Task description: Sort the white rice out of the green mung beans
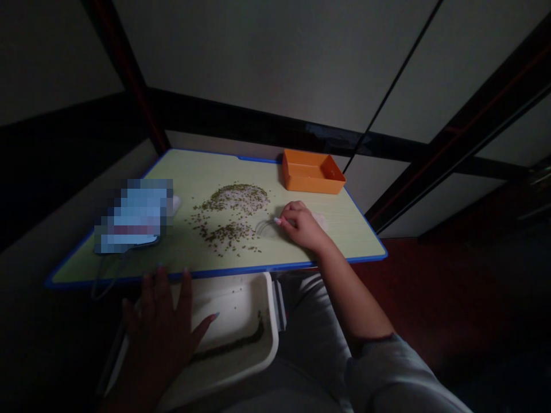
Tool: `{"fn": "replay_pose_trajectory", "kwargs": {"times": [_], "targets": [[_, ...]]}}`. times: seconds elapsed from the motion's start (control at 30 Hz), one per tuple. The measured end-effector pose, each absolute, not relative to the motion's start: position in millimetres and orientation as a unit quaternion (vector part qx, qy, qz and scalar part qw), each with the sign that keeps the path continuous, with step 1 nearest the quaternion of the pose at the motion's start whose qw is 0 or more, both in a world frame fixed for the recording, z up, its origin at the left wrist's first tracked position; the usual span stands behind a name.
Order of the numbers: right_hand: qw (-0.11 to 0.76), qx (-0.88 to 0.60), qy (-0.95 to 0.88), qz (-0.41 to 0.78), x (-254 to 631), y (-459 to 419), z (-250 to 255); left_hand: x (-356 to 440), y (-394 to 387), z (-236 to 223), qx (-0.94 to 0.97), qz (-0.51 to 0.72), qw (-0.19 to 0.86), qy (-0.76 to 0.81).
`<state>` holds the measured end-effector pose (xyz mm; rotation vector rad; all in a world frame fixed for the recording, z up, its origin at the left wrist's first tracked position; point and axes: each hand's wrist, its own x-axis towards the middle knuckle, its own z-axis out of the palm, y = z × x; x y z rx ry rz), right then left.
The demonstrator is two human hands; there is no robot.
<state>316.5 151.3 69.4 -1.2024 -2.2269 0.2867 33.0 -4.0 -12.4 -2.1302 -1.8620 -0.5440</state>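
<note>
My right hand (299,223) is closed on a clear, round-rimmed container (266,229), seemingly a see-through cup, low over the table. My fingers cover much of it, so its full shape is hidden. Just left of its rim lies a loose spread of small greenish-brown grains (228,232). Behind that sits a larger pile (239,198), mixed with pale bits. My left hand (161,321) has its fingers spread, palm down, over the left part of a white tub (272,321) below the table's front edge. A dark line of the same-looking grains lies along the tub's near inner side.
An orange open box (316,182) stands at the table's back right. On the left is a blurred-out bright device (133,221) with a cable hanging over the front edge. The pale table (193,163) has a blue rim, and wall panels rise behind it.
</note>
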Motion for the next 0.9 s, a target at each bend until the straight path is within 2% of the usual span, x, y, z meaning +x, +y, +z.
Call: {"fn": "replay_pose_trajectory", "kwargs": {"times": [0.27, 0.9], "targets": [[0.269, -0.440, -0.847, 0.128, 319.1, 150.2, 69.0, 32.9, -3.5, -12.1, -0.728, -0.172, 0.119, -0.653], [0.272, -0.409, -0.857, 0.157, 324.1, 148.5, 69.2, 32.8, -3.8, -10.9, -0.732, -0.185, 0.134, -0.642]]}}
